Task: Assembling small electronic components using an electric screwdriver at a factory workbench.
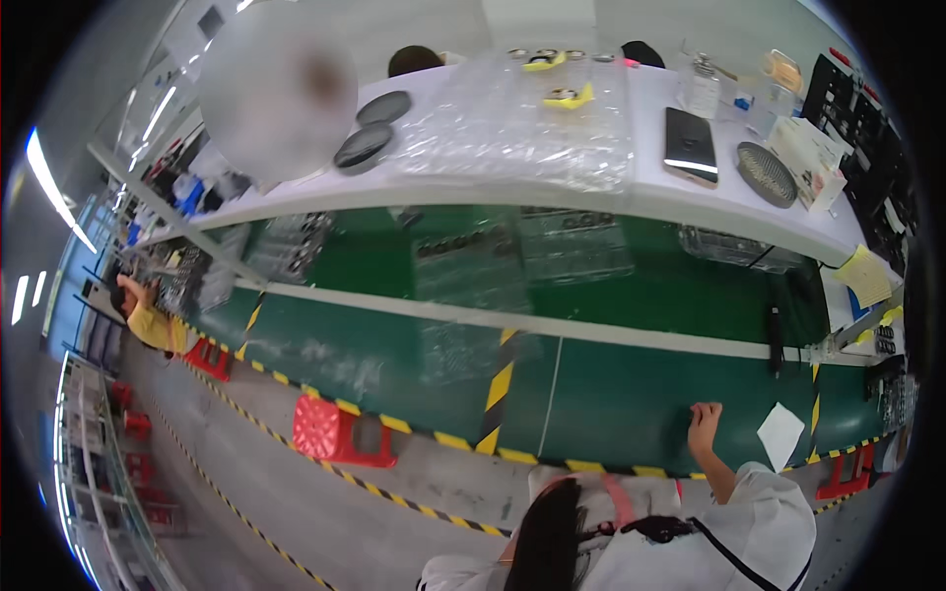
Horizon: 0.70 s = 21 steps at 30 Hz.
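Observation:
My right hand (704, 430), at the end of a bare forearm from a white sleeve, rests over the green mat (611, 404) close to its black-and-yellow taped edge. Its fingers are curled together, and whatever they may hold is too small to make out. A white sheet (780, 435) lies on the mat to the right of this hand, apart from it. Long dark hair, a pink strap and a black strap cross my white top at the lower edge. My left hand is out of sight.
A raised white shelf (463, 192) spans the far side, bearing clear plastic film (591, 148), a dark flat device (690, 148), an oval mesh dish (767, 175) and dark oval pieces (365, 145). Clear trays (576, 241) lie beneath it. A red stool (325, 428) stands left; another person (148, 320) sits farther left.

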Motion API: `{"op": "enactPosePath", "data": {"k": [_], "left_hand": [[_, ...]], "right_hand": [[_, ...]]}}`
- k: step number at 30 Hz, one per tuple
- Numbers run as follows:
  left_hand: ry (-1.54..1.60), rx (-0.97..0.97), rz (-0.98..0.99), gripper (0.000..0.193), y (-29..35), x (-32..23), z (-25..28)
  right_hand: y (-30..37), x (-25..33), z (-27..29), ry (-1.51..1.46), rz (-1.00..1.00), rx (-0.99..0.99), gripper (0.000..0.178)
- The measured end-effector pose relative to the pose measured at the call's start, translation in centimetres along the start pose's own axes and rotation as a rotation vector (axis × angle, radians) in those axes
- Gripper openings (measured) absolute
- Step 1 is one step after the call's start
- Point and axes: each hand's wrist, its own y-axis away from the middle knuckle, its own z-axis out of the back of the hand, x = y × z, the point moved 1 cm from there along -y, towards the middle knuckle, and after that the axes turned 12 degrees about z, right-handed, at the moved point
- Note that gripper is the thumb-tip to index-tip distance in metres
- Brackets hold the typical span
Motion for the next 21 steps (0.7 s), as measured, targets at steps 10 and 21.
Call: {"op": "enactPosePath", "data": {"k": [10, 21], "left_hand": [[-0.684, -1.033, -0.374, 0.026, 19.9, 6.9, 0.5], [-0.788, -1.164, -0.454, 0.025, 27.3, -5.0, 8.0]], "right_hand": [[-13.5, 44.9, -9.2, -0.634, 0.97, 0.174, 0.021], [-39.8, 69.3, -22.9, -0.379, 1.15, -0.086, 0.022]]}}
